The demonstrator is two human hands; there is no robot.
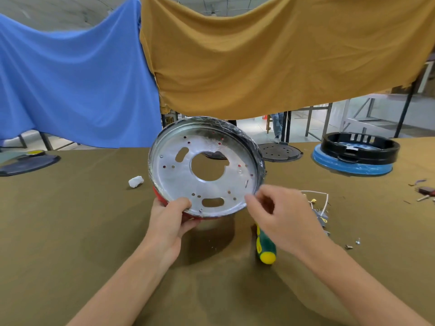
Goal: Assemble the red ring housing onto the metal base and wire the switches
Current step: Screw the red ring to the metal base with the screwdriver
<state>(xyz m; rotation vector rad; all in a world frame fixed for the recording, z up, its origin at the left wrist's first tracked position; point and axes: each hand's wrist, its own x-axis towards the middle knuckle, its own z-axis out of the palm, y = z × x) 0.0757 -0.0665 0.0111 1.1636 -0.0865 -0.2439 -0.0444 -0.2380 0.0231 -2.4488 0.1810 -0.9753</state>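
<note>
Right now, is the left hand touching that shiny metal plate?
Touching. The head view shows the left hand gripping the lower rim of the metal base, thumb lying on its face and fingers curled underneath.

Shiny bare-metal base, glossy red housing, matt olive cloth table cover.

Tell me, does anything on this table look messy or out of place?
A little. Small metal screws and clips lie scattered loose on the cloth right of the screwdriver, beside a tangle of white wire. A crumpled white scrap sits alone left of the metal base.
</note>
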